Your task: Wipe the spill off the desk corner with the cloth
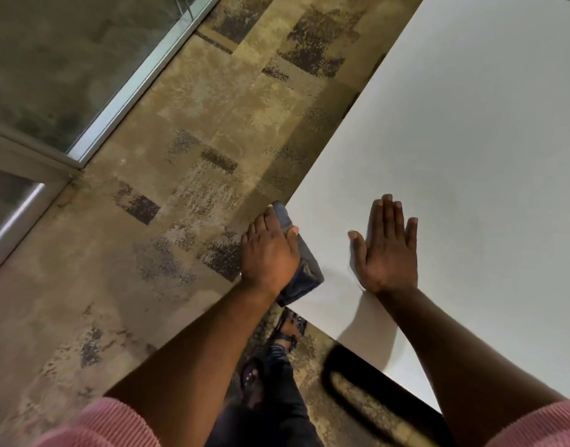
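While the right hand (388, 250) lies spread flat on the desk (470, 124), the left hand (269, 250) presses the cloth (304, 269) onto its corner, seemingly mid-wipe, needing another firm pass inward.

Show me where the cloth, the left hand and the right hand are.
cloth (306, 272): head view, on its dark folded part.
left hand (269, 253): head view, on its back.
right hand (390, 253): head view, on its back.

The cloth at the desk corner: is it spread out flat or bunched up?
Bunched up. The dark cloth sits crumpled in folds under the left hand, draped over the edge of the desk.
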Available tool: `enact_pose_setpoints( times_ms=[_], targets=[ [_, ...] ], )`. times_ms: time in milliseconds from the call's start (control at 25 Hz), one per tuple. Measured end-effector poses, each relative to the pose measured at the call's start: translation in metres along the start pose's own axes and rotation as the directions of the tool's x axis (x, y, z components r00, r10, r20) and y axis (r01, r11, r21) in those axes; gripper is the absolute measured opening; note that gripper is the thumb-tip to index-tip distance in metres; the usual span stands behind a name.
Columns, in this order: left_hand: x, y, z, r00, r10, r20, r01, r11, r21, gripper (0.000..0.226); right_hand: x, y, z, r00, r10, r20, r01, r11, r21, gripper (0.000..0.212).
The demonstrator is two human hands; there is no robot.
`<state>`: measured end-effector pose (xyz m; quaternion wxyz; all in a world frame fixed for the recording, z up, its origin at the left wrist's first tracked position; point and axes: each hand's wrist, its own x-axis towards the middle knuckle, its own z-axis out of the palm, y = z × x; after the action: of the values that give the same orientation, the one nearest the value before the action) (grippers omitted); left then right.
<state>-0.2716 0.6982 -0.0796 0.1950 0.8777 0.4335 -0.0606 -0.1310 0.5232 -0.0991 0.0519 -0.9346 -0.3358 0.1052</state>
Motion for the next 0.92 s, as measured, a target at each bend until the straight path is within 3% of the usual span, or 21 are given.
enact_pose_setpoints(
  times_ms=[400,600,920],
  targets=[
    [0.056,0.039,0.005,0.99,0.115,-0.079,-0.111,0.993,0.046,0.066,0.003,0.003,0.007,0.999,-0.023,-0.047,0.021,0.999,-0.046,0.078],
    [0.026,0.016,0.009,0.991,0.042,-0.128,-0.045,0.999,-0.02,0.058,0.003,0.004,0.007,0.998,-0.03,-0.048,0.027,0.998,-0.063,0.076],
    [-0.004,-0.001,0.011,0.996,-0.042,-0.076,0.047,0.996,0.071,0.061,0.004,0.002,0.001,0.997,-0.051,-0.05,0.05,0.999,-0.018,0.072]
  ],
)
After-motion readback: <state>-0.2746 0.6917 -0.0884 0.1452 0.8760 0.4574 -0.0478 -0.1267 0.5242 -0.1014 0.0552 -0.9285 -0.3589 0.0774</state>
